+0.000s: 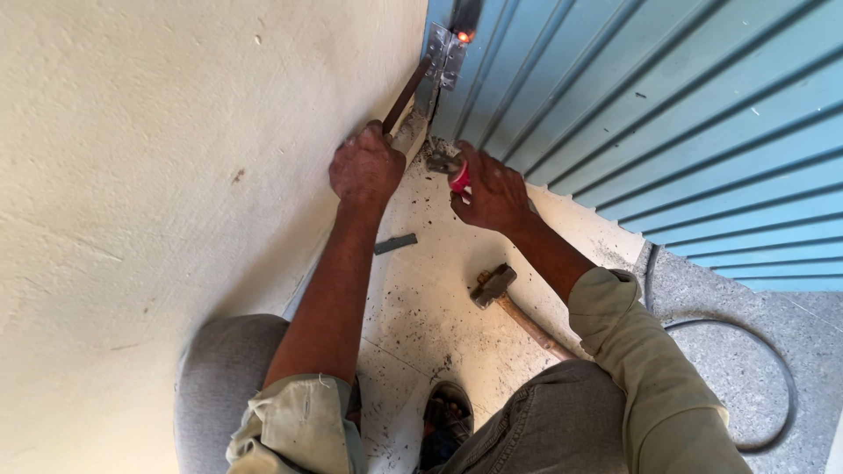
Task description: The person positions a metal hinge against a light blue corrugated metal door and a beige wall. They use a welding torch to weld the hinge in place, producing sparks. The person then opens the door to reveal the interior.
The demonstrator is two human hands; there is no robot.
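My left hand (366,167) grips a rod (406,95) aimed at the far hinge (445,54); I should keep it steady. My right hand (492,189) grips a red-handled tool (458,178).

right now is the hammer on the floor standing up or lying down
Lying down: the hammer rests flat on the floor, head toward the door, handle running back under the right sleeve, in neither hand.

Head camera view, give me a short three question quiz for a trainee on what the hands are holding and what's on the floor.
1. True or false: the left hand grips a dark rod angled up to the metal hinge plate.
2. Which tool lies on the floor between the forearms? A hammer, B saw, C drill.
3. Fill in: the right hand holds a tool with a ___ handle.

Key: 1 true. 2 A, the hammer. 3 red, the red-handled tool.
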